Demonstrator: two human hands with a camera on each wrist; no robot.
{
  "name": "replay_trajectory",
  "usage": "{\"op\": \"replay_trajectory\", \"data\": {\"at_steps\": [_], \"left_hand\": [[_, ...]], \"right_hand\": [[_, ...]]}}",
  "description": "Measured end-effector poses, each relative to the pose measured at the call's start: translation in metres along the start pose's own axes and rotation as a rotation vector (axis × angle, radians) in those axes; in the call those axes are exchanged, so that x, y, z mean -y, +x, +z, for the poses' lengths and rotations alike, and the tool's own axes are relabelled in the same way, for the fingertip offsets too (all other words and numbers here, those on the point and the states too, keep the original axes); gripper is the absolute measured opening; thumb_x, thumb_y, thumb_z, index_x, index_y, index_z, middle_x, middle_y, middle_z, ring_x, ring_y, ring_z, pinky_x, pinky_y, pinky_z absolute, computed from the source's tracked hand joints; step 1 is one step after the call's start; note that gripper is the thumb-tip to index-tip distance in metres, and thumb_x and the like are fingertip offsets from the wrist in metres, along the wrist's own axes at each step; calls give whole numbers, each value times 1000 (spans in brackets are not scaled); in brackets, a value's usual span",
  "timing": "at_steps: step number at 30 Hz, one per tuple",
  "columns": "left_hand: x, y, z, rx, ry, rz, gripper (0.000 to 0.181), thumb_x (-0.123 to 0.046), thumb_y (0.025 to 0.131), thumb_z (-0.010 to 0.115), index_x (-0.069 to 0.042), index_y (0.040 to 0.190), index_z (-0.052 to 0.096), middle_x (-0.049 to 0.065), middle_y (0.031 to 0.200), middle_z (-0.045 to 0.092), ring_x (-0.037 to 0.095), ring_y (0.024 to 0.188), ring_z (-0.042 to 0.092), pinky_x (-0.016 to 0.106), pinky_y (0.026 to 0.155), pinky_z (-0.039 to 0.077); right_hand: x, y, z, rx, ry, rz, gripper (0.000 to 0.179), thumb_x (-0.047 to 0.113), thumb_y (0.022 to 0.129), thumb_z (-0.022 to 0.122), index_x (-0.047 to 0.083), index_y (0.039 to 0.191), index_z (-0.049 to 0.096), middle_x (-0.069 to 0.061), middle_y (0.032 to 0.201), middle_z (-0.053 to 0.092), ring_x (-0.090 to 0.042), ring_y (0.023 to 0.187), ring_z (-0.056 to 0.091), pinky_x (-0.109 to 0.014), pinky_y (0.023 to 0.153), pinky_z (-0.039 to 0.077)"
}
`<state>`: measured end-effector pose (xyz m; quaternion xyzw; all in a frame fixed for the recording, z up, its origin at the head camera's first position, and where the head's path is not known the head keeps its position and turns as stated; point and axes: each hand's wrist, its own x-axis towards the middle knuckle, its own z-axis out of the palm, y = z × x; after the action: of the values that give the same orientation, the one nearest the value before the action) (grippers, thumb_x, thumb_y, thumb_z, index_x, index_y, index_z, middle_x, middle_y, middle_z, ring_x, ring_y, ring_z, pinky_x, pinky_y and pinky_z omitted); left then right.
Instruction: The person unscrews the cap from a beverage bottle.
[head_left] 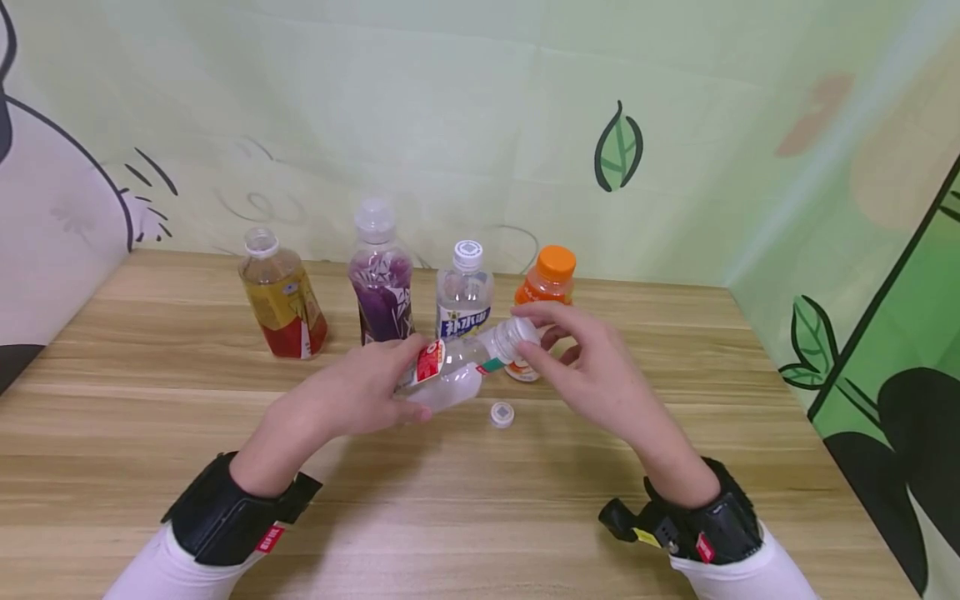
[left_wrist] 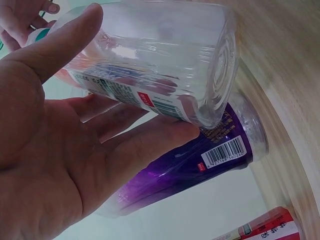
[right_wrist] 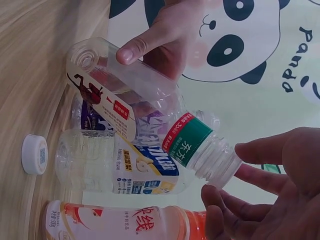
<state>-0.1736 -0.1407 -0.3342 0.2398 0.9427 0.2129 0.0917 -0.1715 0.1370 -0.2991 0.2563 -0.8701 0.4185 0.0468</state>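
Observation:
A clear plastic bottle [head_left: 452, 387] with a white, red and green label is held tilted above the table, its neck towards the right. My left hand [head_left: 352, 392] grips its body near the base, the thumb on one side and the fingers on the other. At the bottle's mouth, my right hand [head_left: 596, 367] pinches the rim between thumb and fingers. Threads show on the neck in the right wrist view, with no coloured cap seen there. A loose white cap [head_left: 502, 415] lies on the table below the bottle.
Behind stand a bottle with a yellow label [head_left: 281, 300], a purple bottle [head_left: 381, 283], a clear white-capped bottle [head_left: 465, 292] and an orange-capped bottle [head_left: 555, 265]. The wooden table [head_left: 450, 517] ends against a printed cloth backdrop [head_left: 487, 125].

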Motion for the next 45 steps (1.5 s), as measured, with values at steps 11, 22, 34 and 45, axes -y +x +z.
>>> {"op": "replay_trajectory", "data": {"at_steps": [11, 22, 34, 45], "left_hand": [[1, -1, -4, 2, -16, -25, 81, -32, 87, 84, 1, 148, 42, 21, 133, 60, 35, 117, 60, 53, 102, 48], [4, -3, -9, -31, -30, -28, 77, -35, 86, 85, 0, 141, 44, 16, 122, 61, 30, 105, 61, 51, 92, 53], [4, -5, -12, -66, -33, -2, 81, -34, 85, 86, 1, 143, 43, 16, 121, 62, 29, 103, 62, 49, 90, 55], [0, -4, -11, -73, -55, -9, 80, -39, 84, 87, -1, 141, 45, 13, 118, 63, 26, 97, 63, 45, 85, 57]], "right_hand": [[-3, -1, -2, -23, 2, -1, 36, 7, 96, 71, 2, 131, 65, -7, 111, 70, -22, 95, 62, -38, 74, 56], [-3, -2, -5, -33, -111, -7, 31, 10, 94, 74, 4, 123, 67, -6, 108, 69, -22, 94, 60, -38, 69, 52], [-8, -1, -10, 190, -303, 64, 29, 13, 88, 82, 5, 113, 70, -4, 102, 71, -20, 78, 62, -33, 66, 54], [-21, 1, 0, 358, -582, 74, 26, 17, 84, 86, 8, 102, 69, -1, 88, 68, -20, 76, 60, -36, 70, 53]]}}
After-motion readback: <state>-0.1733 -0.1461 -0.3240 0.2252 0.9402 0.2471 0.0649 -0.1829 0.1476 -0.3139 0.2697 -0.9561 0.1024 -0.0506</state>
